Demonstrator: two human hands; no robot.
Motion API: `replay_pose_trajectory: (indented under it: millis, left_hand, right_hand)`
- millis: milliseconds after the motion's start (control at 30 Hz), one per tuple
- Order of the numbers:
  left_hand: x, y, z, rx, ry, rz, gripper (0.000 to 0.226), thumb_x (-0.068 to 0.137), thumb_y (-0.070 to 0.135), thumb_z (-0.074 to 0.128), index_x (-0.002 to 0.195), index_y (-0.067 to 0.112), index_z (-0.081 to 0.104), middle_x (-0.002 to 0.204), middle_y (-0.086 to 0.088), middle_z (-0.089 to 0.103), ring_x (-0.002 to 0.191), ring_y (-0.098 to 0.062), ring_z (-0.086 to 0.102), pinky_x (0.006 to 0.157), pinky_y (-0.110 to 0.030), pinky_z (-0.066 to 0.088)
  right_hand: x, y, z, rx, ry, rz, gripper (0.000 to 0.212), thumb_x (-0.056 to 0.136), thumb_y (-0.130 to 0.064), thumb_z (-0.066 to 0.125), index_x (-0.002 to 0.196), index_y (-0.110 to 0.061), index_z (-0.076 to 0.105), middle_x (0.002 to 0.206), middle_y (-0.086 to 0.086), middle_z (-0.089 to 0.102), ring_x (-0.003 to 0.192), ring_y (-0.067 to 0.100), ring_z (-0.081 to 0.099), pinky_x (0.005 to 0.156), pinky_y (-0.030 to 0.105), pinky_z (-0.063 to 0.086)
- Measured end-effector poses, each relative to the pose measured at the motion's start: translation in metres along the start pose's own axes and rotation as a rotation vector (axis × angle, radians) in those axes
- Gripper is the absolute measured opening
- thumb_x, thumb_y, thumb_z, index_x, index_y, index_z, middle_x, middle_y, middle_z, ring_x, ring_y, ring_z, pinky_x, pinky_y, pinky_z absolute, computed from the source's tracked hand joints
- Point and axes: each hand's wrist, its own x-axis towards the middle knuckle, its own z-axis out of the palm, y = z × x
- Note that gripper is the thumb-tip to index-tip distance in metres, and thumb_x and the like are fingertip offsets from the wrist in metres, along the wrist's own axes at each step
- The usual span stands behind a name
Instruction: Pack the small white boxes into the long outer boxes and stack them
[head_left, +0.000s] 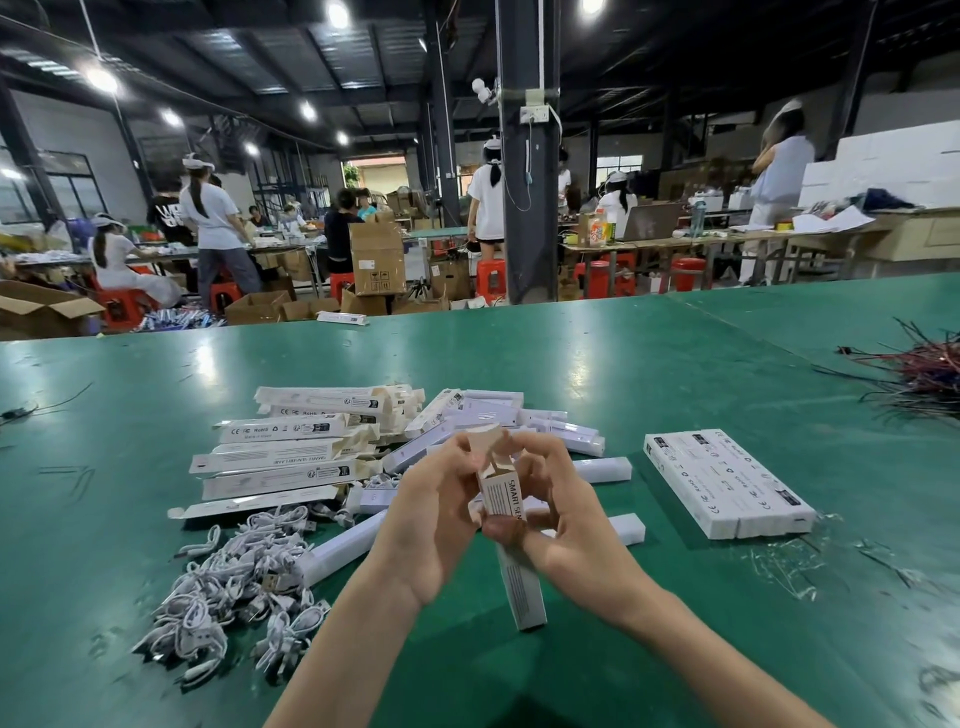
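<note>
I hold one long white outer box upright in front of me, its bottom end resting on the green table. My left hand and my right hand both grip its upper end, fingers at the open brown flaps. Behind my hands lies a loose pile of long outer boxes with open ends and several plain white inner boxes. To the right, closed long boxes lie side by side in a flat row.
A heap of coiled white cables lies at the left front. A tangle of red and black wires sits at the right edge. Scraps of clear film lie near the packed row. People work at tables beyond the far edge.
</note>
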Motion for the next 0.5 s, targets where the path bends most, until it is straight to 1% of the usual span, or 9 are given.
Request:
replay_pose_trajectory:
  millis: [67,167,267,333,367,400,467,500]
  left_hand:
    - [0.0004,0.0014,-0.0004,-0.015,-0.006,-0.019,0.027,0.075,0.015,0.049,0.077,0.021,0.074,0.086,-0.005,0.069,0.080,-0.017,0.066,0.076,-0.038,0.046]
    - [0.0001,0.0008,0.0013,-0.008,0.017,-0.013,0.030,0.080,0.011,0.045,0.075,0.022,0.073,0.080,-0.002,0.068,0.074,-0.015,0.064,0.066,-0.033,0.045]
    - [-0.0003,-0.0023,0.0029,-0.020,0.091,0.065,0.016,0.071,0.008,0.056,0.083,0.016,0.064,0.077,-0.001,0.068,0.071,-0.014,0.065,0.062,-0.032,0.045]
    - [-0.0014,-0.0046,0.0026,-0.031,0.094,0.144,0.020,0.068,0.006,0.062,0.085,0.015,0.062,0.076,-0.002,0.067,0.069,-0.014,0.066,0.058,-0.029,0.049]
    - [-0.0021,-0.0061,0.0019,-0.008,0.082,0.190,0.017,0.069,0.008,0.062,0.085,0.015,0.064,0.076,-0.002,0.066,0.070,-0.014,0.066,0.058,-0.027,0.051]
    - [-0.0032,-0.0066,0.0020,0.019,0.064,0.231,0.014,0.071,0.016,0.061,0.084,0.017,0.066,0.077,-0.002,0.066,0.073,-0.014,0.065,0.060,-0.025,0.052]
    - [-0.0043,-0.0065,0.0030,0.067,0.053,0.307,0.017,0.073,0.031,0.064,0.082,0.018,0.070,0.081,-0.001,0.067,0.079,-0.014,0.066,0.066,-0.026,0.053]
    - [-0.0040,-0.0066,0.0035,0.085,0.067,0.339,0.018,0.075,0.033,0.067,0.082,0.017,0.071,0.083,-0.002,0.068,0.081,-0.015,0.066,0.069,-0.028,0.054]
  right_hand:
    - [0.0001,-0.0006,0.0002,-0.004,-0.007,-0.004,0.053,0.079,-0.005,0.067,0.110,-0.042,0.045,0.088,0.001,0.059,0.088,0.025,0.062,0.067,0.032,0.052]
    - [-0.0003,-0.0015,-0.0001,-0.039,-0.014,-0.027,0.054,0.080,-0.007,0.064,0.109,-0.048,0.045,0.088,-0.006,0.061,0.087,0.019,0.062,0.065,0.029,0.053]
    - [-0.0002,-0.0029,-0.0015,-0.066,-0.015,-0.030,0.054,0.083,-0.008,0.063,0.109,-0.053,0.046,0.092,-0.015,0.065,0.089,0.013,0.063,0.066,0.025,0.052]
    - [0.0000,-0.0034,-0.0024,-0.078,-0.013,-0.020,0.050,0.083,-0.014,0.064,0.107,-0.054,0.046,0.093,-0.019,0.066,0.089,0.010,0.063,0.068,0.023,0.052]
    - [0.0000,-0.0035,-0.0026,-0.081,-0.012,-0.020,0.048,0.083,-0.016,0.065,0.106,-0.054,0.045,0.093,-0.019,0.067,0.089,0.009,0.063,0.068,0.022,0.051]
    - [-0.0001,-0.0035,-0.0028,-0.080,-0.009,-0.021,0.048,0.083,-0.017,0.065,0.105,-0.054,0.045,0.094,-0.018,0.067,0.089,0.009,0.063,0.068,0.022,0.051]
    - [-0.0002,-0.0032,-0.0029,-0.069,-0.001,-0.028,0.048,0.083,-0.017,0.065,0.106,-0.055,0.046,0.097,-0.015,0.067,0.091,0.010,0.063,0.068,0.022,0.052]
    - [-0.0001,-0.0029,-0.0028,-0.064,0.003,-0.032,0.049,0.084,-0.017,0.066,0.106,-0.055,0.046,0.098,-0.014,0.067,0.092,0.011,0.063,0.068,0.024,0.053]
